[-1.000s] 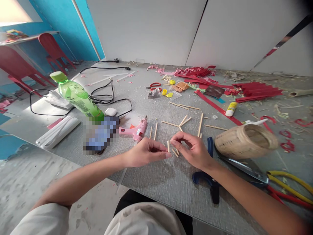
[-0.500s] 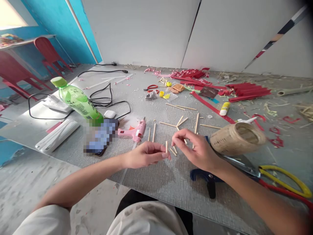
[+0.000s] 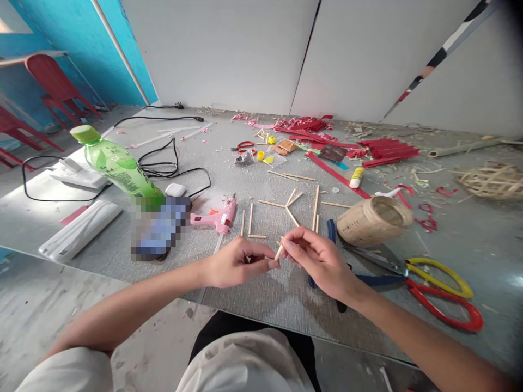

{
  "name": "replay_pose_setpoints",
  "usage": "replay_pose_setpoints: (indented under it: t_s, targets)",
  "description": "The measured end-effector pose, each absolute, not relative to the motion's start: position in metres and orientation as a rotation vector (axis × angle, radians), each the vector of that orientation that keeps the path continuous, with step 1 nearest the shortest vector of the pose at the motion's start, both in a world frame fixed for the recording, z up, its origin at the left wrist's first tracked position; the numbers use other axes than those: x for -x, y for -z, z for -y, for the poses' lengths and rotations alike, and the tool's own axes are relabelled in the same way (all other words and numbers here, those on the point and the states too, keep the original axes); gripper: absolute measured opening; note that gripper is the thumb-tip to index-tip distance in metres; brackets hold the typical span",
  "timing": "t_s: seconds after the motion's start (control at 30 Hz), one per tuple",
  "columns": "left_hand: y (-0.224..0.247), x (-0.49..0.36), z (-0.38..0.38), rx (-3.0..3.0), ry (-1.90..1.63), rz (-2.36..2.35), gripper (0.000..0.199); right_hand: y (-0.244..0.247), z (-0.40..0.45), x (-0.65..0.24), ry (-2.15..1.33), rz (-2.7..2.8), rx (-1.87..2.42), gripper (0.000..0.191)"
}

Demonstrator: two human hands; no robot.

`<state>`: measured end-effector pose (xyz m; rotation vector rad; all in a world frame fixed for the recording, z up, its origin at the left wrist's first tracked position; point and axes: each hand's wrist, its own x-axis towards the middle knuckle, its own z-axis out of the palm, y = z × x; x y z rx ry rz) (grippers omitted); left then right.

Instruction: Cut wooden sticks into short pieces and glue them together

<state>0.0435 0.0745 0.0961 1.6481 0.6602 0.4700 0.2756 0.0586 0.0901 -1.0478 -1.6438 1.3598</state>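
Note:
My left hand (image 3: 241, 262) pinches a short wooden stick (image 3: 278, 252) between thumb and fingertips above the table. The stick leans, its top toward my right hand (image 3: 316, 258), whose closed thumb and fingers grip the upper end. Beyond the hands, several thin sticks lie on the table, among them a branched stick figure (image 3: 288, 207) and a long upright-lying stick (image 3: 316, 207). Left of these, two parallel sticks (image 3: 250, 219) and a crosswise one lie beside a pink glue gun (image 3: 218, 218). Part of a blue-handled tool (image 3: 378, 280) is hidden under my right hand.
A bamboo cup (image 3: 359, 226) lies tilted over large scissors (image 3: 439, 288) at right. A phone (image 3: 163, 226), green bottle (image 3: 118, 169) and white power strip (image 3: 79, 231) are at left. Red strips (image 3: 388, 152), small pliers (image 3: 244, 146) and a glue stick (image 3: 357, 177) lie farther back.
My right hand has come to the stick and closed on its upper end. The stick has gone from upright to tilted. The whole view has shifted, with the table things sliding left.

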Motion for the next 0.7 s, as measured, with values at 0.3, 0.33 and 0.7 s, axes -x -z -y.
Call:
replay_pose_setpoints:
  t_s: [0.3, 0.33, 0.7]
  targets:
    - [-0.098, -0.043, -0.069, -1.681, -0.48, -0.654, 0.037, -0.086, -0.048, -0.271, -1.291, 1.624, 0.986, 0.019]
    - [-0.097, -0.043, -0.069, -1.678, -0.49, -0.658, 0.036, -0.085, -0.047, -0.271, -1.276, 1.634, 0.983, 0.019]
    - [-0.089, -0.043, -0.07, -1.577, -0.508, -0.667, 0.04, -0.068, -0.051, -0.273, -1.24, 1.588, 0.903, 0.017]
